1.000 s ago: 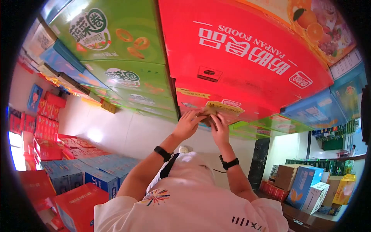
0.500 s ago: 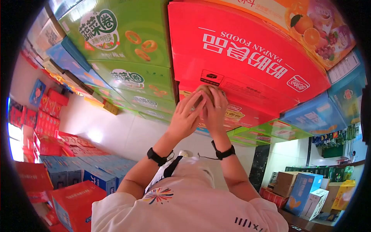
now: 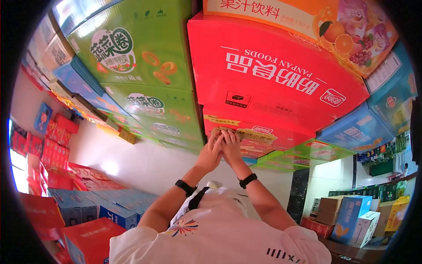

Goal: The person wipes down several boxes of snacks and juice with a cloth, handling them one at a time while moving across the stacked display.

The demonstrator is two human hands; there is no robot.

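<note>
My left hand (image 3: pixel 211 152) and my right hand (image 3: pixel 231 148) meet in front of me, fingers bent and pressed together around a small brown object (image 3: pixel 215 131). Most of this object is covered by my fingers, and I cannot tell its kind. Just beyond my fingertips stands a red carton (image 3: pixel 259 116) with a yellow label strip, below a larger red top face with white lettering. Black bands circle both my wrists, and a ring shows on my right hand.
Green cartons (image 3: pixel 149 57) are stacked left of the red one. An orange juice carton (image 3: pixel 290 17) lies on top, and blue cartons (image 3: pixel 358 127) stand to the right. More red and blue boxes (image 3: pixel 92 237) line the lower left; several boxes (image 3: pixel 351 220) sit lower right.
Both hands have drawn down toward me, away from the red carton's upper edge, keeping the brown object between them. The view has shifted slightly, showing more of the orange carton.
</note>
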